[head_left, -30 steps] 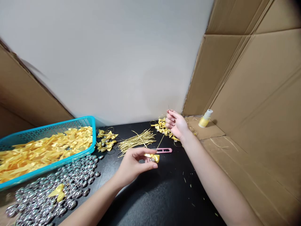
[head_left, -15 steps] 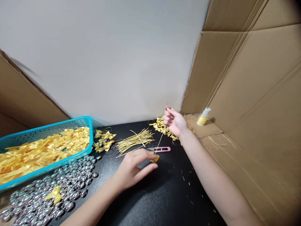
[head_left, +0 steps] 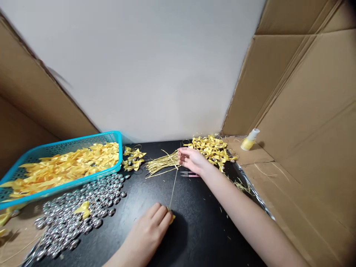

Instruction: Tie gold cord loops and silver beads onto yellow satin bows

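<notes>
My left hand point(head_left: 151, 230) is closed around a yellow ribbon bow point(head_left: 172, 218), most of it hidden under the fingers. From the bow a thin gold cord point(head_left: 174, 189) runs up, stretched straight, to my right hand point(head_left: 191, 160), whose fingertips pinch its upper end. Behind the right hand lies a bundle of cut gold cords point(head_left: 161, 163). Partly covered by that hand are pink-handled thread snips point(head_left: 189, 174), blades pointing left. Just beyond the right wrist is a heap of finished yellow bows point(head_left: 213, 146) with silver beads and cord loops.
A turquoise basket point(head_left: 121, 155) full of yellow bows stands at left. Many silver beads point(head_left: 91, 200) spread in front of it, one loose bow point(head_left: 82, 210) on top. A few beaded bows point(head_left: 134, 157) lie beside the basket. A small bottle point(head_left: 250, 140) stands on cardboard at right.
My left hand has moved down and closed over the bow. My right hand has come left and lower, still pinching the cord. The camera view has shifted slightly.
</notes>
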The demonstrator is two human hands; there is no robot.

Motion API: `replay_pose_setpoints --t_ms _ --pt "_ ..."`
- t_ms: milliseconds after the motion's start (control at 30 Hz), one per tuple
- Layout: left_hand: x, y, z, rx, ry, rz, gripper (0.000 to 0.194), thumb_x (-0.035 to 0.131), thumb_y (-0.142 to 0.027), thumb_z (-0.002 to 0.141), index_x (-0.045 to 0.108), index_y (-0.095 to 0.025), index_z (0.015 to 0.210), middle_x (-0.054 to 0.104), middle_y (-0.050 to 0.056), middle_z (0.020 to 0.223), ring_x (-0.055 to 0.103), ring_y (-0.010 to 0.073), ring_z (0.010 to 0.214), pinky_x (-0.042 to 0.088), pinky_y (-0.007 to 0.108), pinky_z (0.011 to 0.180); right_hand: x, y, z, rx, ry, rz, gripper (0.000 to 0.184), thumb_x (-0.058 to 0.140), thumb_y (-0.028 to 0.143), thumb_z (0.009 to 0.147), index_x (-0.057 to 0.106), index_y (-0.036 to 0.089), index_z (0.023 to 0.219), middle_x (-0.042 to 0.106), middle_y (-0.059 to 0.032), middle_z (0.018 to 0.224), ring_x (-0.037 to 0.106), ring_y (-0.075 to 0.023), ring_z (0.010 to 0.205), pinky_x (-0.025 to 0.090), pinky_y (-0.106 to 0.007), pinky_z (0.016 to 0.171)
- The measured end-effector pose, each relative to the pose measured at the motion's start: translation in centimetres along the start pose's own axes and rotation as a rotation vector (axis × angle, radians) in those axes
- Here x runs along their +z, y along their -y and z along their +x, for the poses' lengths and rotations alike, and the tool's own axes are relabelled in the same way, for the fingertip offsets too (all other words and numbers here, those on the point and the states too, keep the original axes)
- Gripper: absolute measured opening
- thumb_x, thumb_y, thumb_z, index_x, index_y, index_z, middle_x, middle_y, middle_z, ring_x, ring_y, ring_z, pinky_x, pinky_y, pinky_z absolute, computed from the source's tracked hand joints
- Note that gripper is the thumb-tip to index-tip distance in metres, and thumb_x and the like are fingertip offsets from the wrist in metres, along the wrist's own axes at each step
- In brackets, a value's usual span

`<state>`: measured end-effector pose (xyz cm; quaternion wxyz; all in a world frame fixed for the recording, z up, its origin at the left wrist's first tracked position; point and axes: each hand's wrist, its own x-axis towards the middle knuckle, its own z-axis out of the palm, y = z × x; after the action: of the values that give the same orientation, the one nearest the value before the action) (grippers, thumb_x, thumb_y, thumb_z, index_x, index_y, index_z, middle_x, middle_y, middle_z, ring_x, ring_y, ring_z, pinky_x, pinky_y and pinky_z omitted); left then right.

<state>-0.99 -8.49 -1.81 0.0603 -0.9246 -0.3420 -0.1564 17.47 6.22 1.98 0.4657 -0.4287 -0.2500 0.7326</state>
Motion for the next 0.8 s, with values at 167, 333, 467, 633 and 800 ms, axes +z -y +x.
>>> replay_pose_setpoints --t_ms 167,333,467,633,800 --pt "1.1 -2.9 -1.7 -0.102 0.158 0.085 0.016 0.068 -0.001 0.075 0.067 -0.013 0.085 0.065 0.002 0.075 0.060 0.0178 0.064 0.054 0.026 0.056 1.5 -2.7 -1.3 0.096 0.079 -0.189 0.016 0.065 0.006 0.080 0.060 0.013 0.066 0.060 0.0012 0.058 0.054 -0.0058 0.049 0.045 -0.018 0.052" --pt "2.1 -5.2 -1.8 -0.175 0.134 0.080 0.013 0.077 -0.016 0.073 0.068 -0.013 0.081 0.065 0.002 0.072 0.062 0.0190 0.063 0.056 0.029 0.054 1.3 -3.1 -1.8 0.078 0.075 -0.329 0.018 0.058 0.005 0.085 0.062 0.013 0.069 0.062 0.0018 0.059 0.056 -0.0044 0.048 0.047 -0.016 0.053" --pt "2.6 -7.1 -3.1 -0.198 0.011 0.023 0.044 0.080 -0.035 0.069 0.067 -0.009 0.102 0.072 0.010 0.094 0.067 0.0246 0.079 0.060 0.032 0.068 0.9 -3.4 -1.4 0.007 0.051 -0.473 0.018 0.061 0.002 0.080 0.063 0.012 0.065 0.064 0.0005 0.057 0.055 -0.0045 0.045 0.045 -0.015 0.048" --pt "0.0 -6.1 -2.5 -0.210 0.085 -0.426 0.025 0.064 -0.020 0.081 0.064 -0.015 0.106 0.072 0.005 0.089 0.068 0.0156 0.073 0.057 0.022 0.066 0.4 -4.3 -0.8 -0.077 0.031 -0.642 0.018 0.064 -0.002 0.072 0.063 0.012 0.062 0.065 -0.0001 0.056 0.058 -0.0068 0.044 0.044 -0.014 0.042" --pt "-1.3 2.7 0.5 -0.461 0.016 -0.203 0.012 0.057 -0.017 0.087 0.067 -0.017 0.093 0.070 0.005 0.088 0.065 0.0177 0.082 0.054 0.029 0.076 0.0 -5.4 -0.3 -0.135 0.027 -0.794 0.014 0.066 0.000 0.069 0.064 0.013 0.064 0.066 -0.0006 0.055 0.058 -0.0086 0.040 0.041 -0.015 0.037"
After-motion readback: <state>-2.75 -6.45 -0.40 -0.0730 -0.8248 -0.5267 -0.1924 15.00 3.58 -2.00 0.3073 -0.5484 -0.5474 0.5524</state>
